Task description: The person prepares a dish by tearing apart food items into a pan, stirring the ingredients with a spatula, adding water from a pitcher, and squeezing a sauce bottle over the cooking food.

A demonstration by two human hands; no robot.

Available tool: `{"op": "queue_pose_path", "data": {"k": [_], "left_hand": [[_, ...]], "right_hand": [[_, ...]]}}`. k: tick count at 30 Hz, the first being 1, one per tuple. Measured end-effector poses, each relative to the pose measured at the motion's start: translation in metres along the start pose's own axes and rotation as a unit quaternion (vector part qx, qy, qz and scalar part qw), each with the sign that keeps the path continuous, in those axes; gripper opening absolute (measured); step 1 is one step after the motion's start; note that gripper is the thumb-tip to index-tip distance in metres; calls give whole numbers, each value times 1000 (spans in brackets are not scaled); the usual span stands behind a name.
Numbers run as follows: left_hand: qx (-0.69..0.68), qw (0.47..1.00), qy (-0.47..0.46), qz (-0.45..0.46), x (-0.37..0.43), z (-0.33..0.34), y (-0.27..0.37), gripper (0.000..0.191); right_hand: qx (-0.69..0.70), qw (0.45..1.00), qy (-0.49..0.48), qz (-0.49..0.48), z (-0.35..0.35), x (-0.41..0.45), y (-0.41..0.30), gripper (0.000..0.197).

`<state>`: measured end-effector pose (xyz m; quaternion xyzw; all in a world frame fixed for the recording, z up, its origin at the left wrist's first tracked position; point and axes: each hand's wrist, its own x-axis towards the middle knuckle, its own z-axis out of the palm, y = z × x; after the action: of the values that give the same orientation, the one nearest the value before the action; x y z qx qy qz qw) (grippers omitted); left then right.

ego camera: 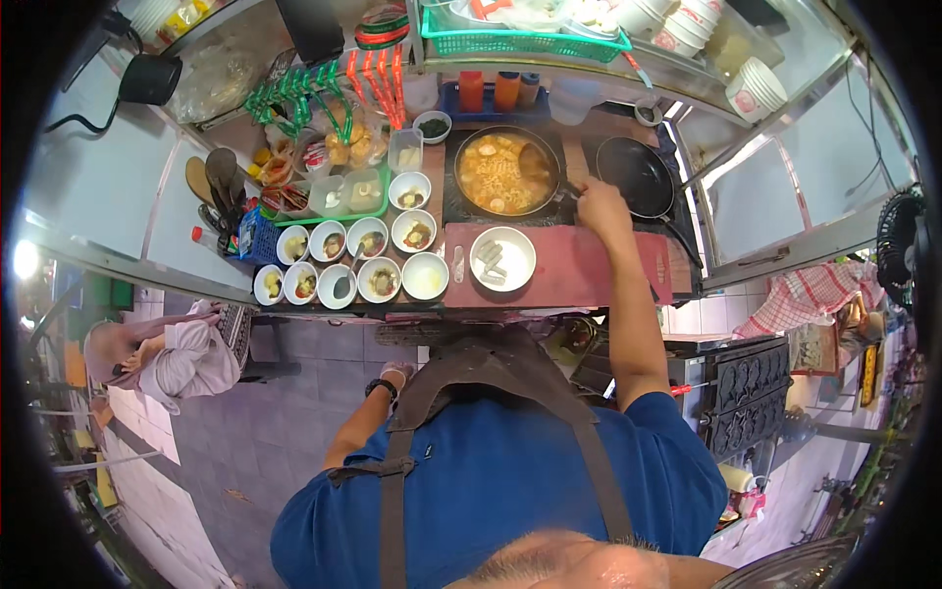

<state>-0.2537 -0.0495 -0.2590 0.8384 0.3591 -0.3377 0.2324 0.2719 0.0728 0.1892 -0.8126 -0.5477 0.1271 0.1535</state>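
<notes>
My right hand (602, 209) is closed around the dark handle at the right of a frying pan (458, 175). Noodles in orange broth (500, 173) fill the pan, and a ladle (535, 159) lies in them. My left hand (397, 373) hangs low beside my body, below the counter; whether it holds anything is not clear. On the red board (574, 258) in front of me stands a white bowl (524, 258) with several pale grey-green pieces. Left of it are several small white bowls with seasonings (381, 280), two of them with spoons.
An empty black pan (634, 177) sits right of the noodles, its handle towards me. Sauce bottles (471, 92) stand behind. A blue basket of utensils (257, 234) is at the left. A shelf with a green basket (515, 46) overhangs the back. A seated person (191, 357) is at the left.
</notes>
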Motion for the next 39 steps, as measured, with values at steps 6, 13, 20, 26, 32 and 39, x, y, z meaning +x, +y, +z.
{"op": "queue_pose_path", "data": {"k": [6,13,20,26,32,39], "left_hand": [[-40,998,4,-58,-18,13,10,35],[-182,979,28,-89,-20,38,15,38],[-190,974,81,-87,-16,68,22,39],[-202,970,99,-97,-33,65,25,39],[-129,985,-13,-111,-44,27,35,40],[-224,968,41,-101,-46,29,27,38]], "right_hand": [[47,995,-72,-58,25,23,8,28],[67,997,-45,-14,29,35,-2,32],[28,998,-57,9,10,18,-24,29],[53,994,-33,-93,25,11,-11,30],[3,991,-91,-99,50,12,-6,31],[-13,998,-55,-23,8,-3,-32,30]]}}
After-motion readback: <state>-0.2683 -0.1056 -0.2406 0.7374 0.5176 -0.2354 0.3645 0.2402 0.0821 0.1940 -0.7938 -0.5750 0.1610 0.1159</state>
